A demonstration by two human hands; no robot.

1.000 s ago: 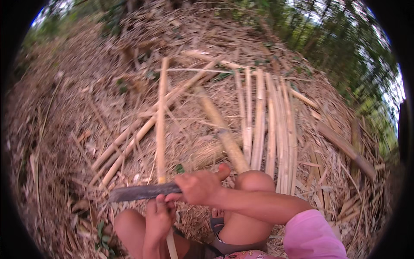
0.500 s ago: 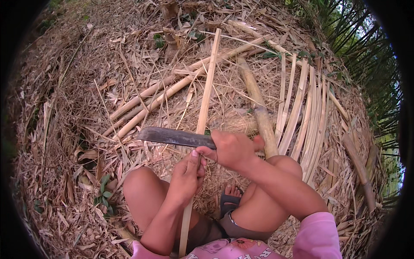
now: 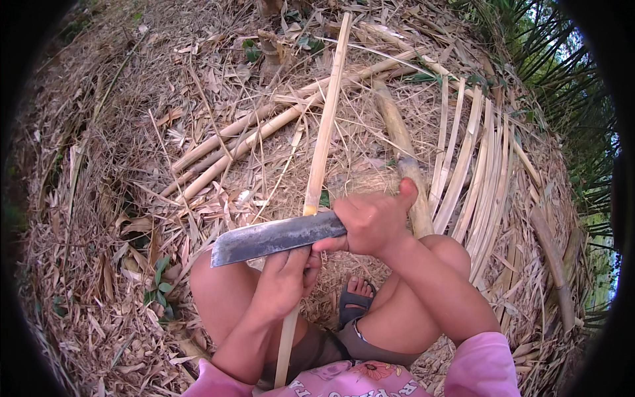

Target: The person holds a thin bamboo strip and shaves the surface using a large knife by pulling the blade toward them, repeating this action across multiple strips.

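A long pale bamboo strip (image 3: pixel 324 132) runs from my lap away from me, between my bent knees. My left hand (image 3: pixel 286 281) is closed around it just below the blade, fingers wrapped over it. In my right hand (image 3: pixel 376 221) is a machete (image 3: pixel 274 238) with a broad dark blade and a brighter edge, its flat side tilted up into view. The blade lies across the strip, pointing left, close above my left fingers. At the blade a yellowish spot shows on the strip. My right fist hides most of the handle, whose reddish end (image 3: pixel 409 188) sticks out.
Several split bamboo strips (image 3: pixel 473 159) lie side by side on the right. Bamboo poles (image 3: pixel 251 135) rest on the dry leaves ahead, and a thicker pole (image 3: pixel 400 135) lies right of the strip. My sandalled foot (image 3: pixel 356 301) is below the hands.
The machete blade has rolled so more of its flat side shows, and its tip sits lower. The strip's far end appears higher in view. Both hands keep their holds.
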